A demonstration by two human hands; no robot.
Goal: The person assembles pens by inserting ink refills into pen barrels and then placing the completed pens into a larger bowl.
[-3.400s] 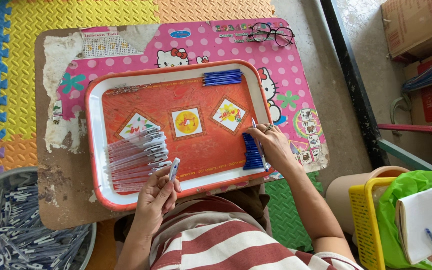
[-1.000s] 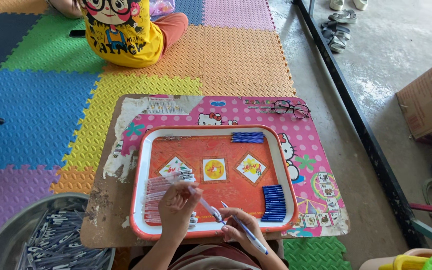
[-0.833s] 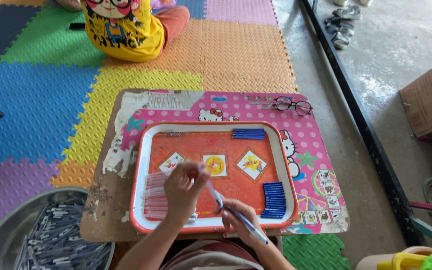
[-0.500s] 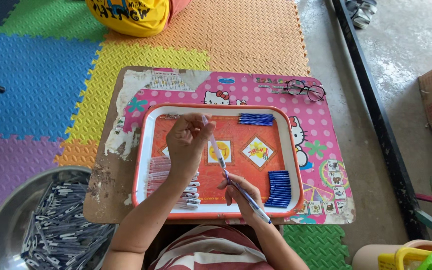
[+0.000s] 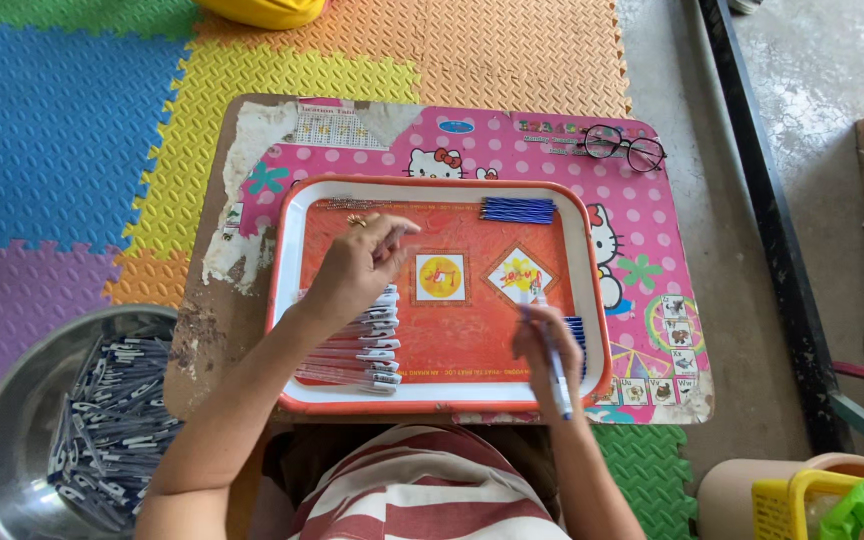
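My right hand (image 5: 544,340) holds a blue and white pen (image 5: 558,378) over the lower right of an orange tray (image 5: 432,184). My left hand (image 5: 355,266) hovers over the tray's upper left with its fingertips drawn together; whether they pinch anything is not visible. It is just below a thin row of small parts (image 5: 352,204). Under its wrist lies a stack of white pens (image 5: 364,350). Blue caps (image 5: 517,209) lie at the tray's top, and another blue pile (image 5: 578,333) sits beside my right hand.
The tray rests on a low pink table (image 5: 642,250) with glasses (image 5: 622,147) at its far right corner. A metal basin (image 5: 12,430) of pens stands at lower left on foam mats. A yellow basket (image 5: 797,498) is at lower right; a person in yellow (image 5: 262,10) sits beyond.
My left hand moved from the pen stack up toward the tray's top left. My right hand kept the pen and shifted right toward the blue pile. The view tilted down.
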